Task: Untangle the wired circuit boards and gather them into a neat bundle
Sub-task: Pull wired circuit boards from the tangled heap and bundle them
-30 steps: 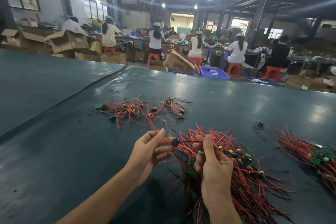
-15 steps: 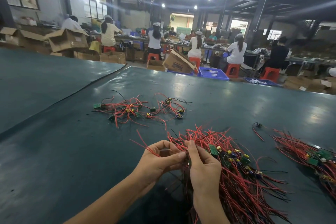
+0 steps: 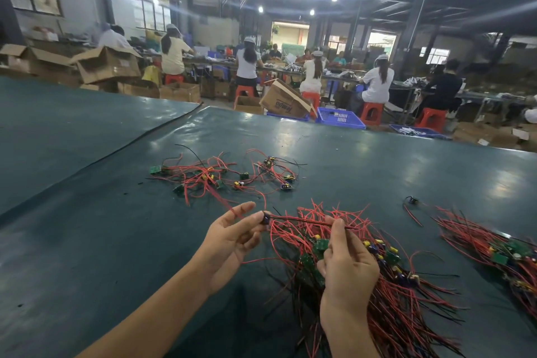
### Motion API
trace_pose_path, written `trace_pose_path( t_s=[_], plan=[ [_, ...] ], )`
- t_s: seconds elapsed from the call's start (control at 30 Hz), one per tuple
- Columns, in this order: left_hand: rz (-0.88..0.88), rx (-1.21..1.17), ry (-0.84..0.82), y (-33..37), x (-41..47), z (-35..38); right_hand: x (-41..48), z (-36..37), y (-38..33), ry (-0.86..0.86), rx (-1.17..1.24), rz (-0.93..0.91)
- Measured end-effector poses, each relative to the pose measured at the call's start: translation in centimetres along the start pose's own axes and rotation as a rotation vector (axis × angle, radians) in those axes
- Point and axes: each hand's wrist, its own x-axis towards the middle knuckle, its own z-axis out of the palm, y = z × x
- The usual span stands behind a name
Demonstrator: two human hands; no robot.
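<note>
My left hand point(image 3: 232, 237) pinches a small dark circuit board point(image 3: 266, 217) between thumb and fingertips, just above the table. Its red and black wires point(image 3: 302, 220) stretch rightward to my right hand point(image 3: 347, 263), which pinches them near the index fingertip. Under my right hand lies a big bundle of green boards with red wires point(image 3: 401, 285), fanned toward me. A loose tangle of boards and wires point(image 3: 220, 176) lies farther back, apart from both hands.
A second gathered bundle point(image 3: 499, 247) lies at the right edge, with a stray black part point(image 3: 412, 200) beside it. The dark green table point(image 3: 87, 241) ends at the back, where cardboard boxes point(image 3: 286, 102), blue crates point(image 3: 338, 118) and seated workers are.
My hands were close together at the bundle's left end; they have drawn apart, pulling one board and its wires out taut between them. The head view shifted slightly.
</note>
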Motion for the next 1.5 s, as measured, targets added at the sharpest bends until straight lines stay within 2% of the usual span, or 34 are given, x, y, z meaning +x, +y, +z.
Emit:
trace_pose_path(
  t_s=[0.17,0.23,0.4,0.5,0.63,0.8,0.87,1.0,1.07,1.17,1.3,1.5],
  plan=[
    [-0.086,-0.143,0.003,0.1,0.2,-0.1,-1.3,0.4,-0.2,-0.280,0.057,-0.100],
    [-0.101,-0.153,0.035,0.2,0.3,0.0,-1.5,0.4,-0.1,-0.328,0.063,-0.089],
    [-0.219,-0.034,-0.009,0.2,0.0,0.6,-1.0,0.4,0.6,-0.305,-0.067,-0.012],
    [-0.268,0.190,-0.100,-0.4,-0.5,0.8,-1.3,1.0,1.2,-0.350,-0.204,-0.034],
    [-0.303,0.324,-0.245,-1.2,-1.2,0.9,-1.5,1.3,1.7,-0.372,-0.277,-0.014],
    [-0.349,0.249,-0.194,-1.6,-1.1,1.3,-1.7,1.3,1.3,-0.270,-0.212,0.094],
    [-0.298,0.204,-0.225,-2.3,-1.5,1.3,-1.6,1.3,1.2,-0.175,-0.161,0.122],
    [-0.043,0.548,-0.388,-4.2,-2.7,1.2,-1.2,1.0,0.9,-0.029,-0.134,0.023],
    [0.042,0.590,-0.425,-4.5,-3.0,1.5,-1.2,0.9,0.7,-0.040,-0.155,-0.038],
    [0.090,0.463,-0.357,-4.0,-3.4,2.2,-1.5,1.0,1.0,-0.112,-0.218,-0.116],
    [0.202,0.461,-0.190,-3.7,-2.8,2.4,-1.8,1.3,1.3,-0.166,-0.258,-0.153],
    [0.283,0.481,-0.132,-2.6,-2.3,2.1,-0.7,0.6,0.3,-0.092,-0.139,0.054]
  ],
)
